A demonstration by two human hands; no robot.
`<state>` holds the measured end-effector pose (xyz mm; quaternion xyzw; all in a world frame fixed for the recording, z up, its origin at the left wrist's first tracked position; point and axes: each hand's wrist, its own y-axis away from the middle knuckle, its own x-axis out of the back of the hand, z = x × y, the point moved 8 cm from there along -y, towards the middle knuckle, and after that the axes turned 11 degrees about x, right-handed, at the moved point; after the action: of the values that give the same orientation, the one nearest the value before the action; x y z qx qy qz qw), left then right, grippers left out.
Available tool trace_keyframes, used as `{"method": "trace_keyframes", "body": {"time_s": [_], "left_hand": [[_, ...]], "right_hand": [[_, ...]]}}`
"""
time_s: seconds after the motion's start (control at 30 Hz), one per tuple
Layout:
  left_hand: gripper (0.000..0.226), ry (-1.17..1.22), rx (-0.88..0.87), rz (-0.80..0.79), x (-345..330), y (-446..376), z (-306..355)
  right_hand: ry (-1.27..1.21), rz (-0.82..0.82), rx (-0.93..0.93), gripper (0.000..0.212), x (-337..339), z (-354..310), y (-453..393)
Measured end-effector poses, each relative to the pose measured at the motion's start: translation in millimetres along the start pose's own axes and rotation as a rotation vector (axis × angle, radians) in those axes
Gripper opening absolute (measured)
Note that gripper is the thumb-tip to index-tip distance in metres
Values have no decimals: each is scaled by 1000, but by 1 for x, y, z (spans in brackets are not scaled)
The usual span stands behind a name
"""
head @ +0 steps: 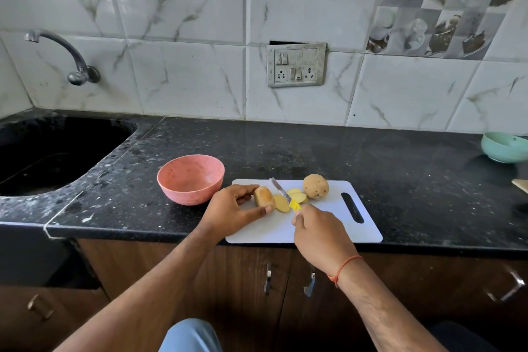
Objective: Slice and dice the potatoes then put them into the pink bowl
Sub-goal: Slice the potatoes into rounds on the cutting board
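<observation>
The black worktop carries a white cutting board with the pink bowl just left of it. On the board, the left hand grips a part-cut potato; slices lie beside a whole potato. The right hand grips the knife.

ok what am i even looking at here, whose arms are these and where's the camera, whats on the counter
There is no machine here: a person wears a camera on the head, so the single picture looks down at their own two arms. The left hand holds a partly cut potato steady on a white cutting board. The right hand grips a yellow-handled knife, its blade beside the cut face. A few potato slices lie by it, and a whole potato waits behind. On the black countertop, a pink bowl sits left of the board, holding no potato yet.
</observation>
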<state>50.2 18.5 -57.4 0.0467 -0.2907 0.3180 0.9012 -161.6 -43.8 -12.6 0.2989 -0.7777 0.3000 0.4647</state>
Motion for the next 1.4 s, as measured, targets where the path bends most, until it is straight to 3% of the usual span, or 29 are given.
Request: {"method": "trace_keyframes", "body": {"time_s": [0.57,0.93,1.4], "left_hand": [[88,20,15,28,1,-2,-2],[70,92,0,60,3,1,-1],[46,47,-238,128,6,20,23]], "right_hand": [[68,-9,68,18,-15,-28,-12],[65,42,107,26,-28,-18,-13],[117,7,120,22,-23,-23,-17]]}}
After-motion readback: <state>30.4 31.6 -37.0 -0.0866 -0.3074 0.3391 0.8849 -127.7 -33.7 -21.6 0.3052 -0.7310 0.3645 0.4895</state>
